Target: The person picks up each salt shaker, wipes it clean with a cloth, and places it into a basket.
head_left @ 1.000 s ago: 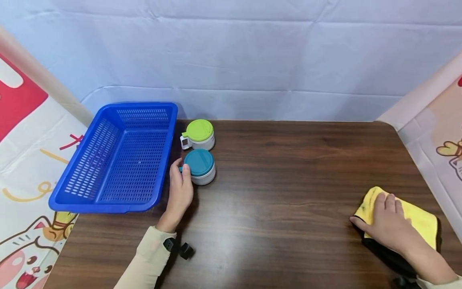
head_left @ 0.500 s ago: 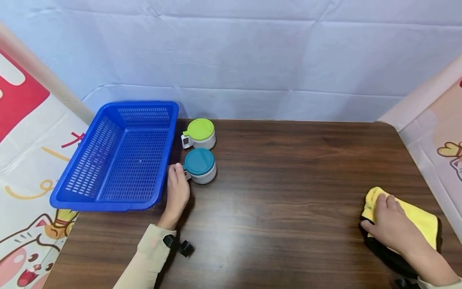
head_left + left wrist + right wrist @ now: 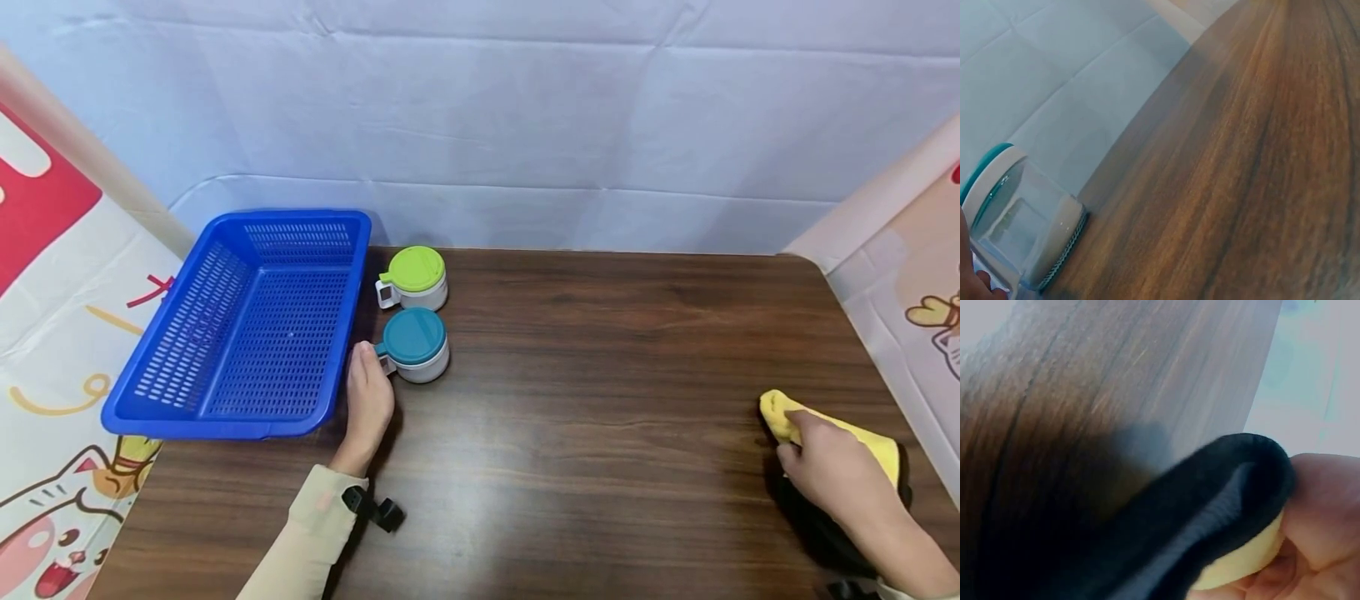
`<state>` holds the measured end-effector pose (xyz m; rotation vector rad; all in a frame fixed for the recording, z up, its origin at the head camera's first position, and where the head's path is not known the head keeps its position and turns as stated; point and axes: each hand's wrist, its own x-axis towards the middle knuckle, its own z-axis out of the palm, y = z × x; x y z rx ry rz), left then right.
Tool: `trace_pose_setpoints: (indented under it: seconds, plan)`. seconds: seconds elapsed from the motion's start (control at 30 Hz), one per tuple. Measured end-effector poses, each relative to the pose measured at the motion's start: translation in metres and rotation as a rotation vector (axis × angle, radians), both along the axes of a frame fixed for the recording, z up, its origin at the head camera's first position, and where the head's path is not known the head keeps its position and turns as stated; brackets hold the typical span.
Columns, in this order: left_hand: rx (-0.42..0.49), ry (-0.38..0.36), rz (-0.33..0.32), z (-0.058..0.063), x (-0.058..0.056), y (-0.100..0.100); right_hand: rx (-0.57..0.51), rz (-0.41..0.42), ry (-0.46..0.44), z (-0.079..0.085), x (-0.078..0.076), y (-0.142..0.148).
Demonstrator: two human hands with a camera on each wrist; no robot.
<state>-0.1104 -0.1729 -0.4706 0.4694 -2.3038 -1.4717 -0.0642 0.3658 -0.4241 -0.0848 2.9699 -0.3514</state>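
My left hand (image 3: pixel 369 410) is at the handle of a seasoning jar (image 3: pixel 415 346) with a teal lid and a clear body. In the left wrist view, fingertips (image 3: pixel 985 281) curl at the handle of that jar (image 3: pixel 1025 228), which stands on the table; the rest of the hand is mostly out of that view. At the right, my right hand (image 3: pixel 840 471) grips a folded cloth (image 3: pixel 877 446), yellow with a black side and edging. The right wrist view shows the cloth's black rolled fold (image 3: pixel 1210 500) lifted, with thumb and fingers (image 3: pixel 1329 519) pinching it.
A blue plastic basket (image 3: pixel 337 350) stands left of my left hand, over the table's left edge. Just behind the teal-lidded jar is a similar jar with a green lid (image 3: pixel 416 271). A pale cloth backdrop (image 3: pixel 525 125) closes off the back of the wooden table (image 3: pixel 585 400).
My left hand has slid back from the teal lid to the jar's handle. The right hand's fingers, flat on the cloth before, have gathered and gripped it, and its near part has lifted.
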Motion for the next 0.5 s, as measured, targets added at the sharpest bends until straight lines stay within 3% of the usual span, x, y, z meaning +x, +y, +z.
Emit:
trace_pose_setpoints:
  seconds: [0.17,0.33,0.5]
  plan:
    - [-0.006,0.072,0.028,-0.003,-0.003,0.0,-0.062,-0.036,0.124,0.0,0.003,-0.007]
    - [0.004,0.091,0.054,-0.003,-0.005,0.001,-0.099,-0.033,0.242,0.002,0.003,-0.014]
    - [0.023,0.086,0.064,-0.006,-0.009,0.001,-0.103,-0.048,0.24,0.006,0.002,-0.018]
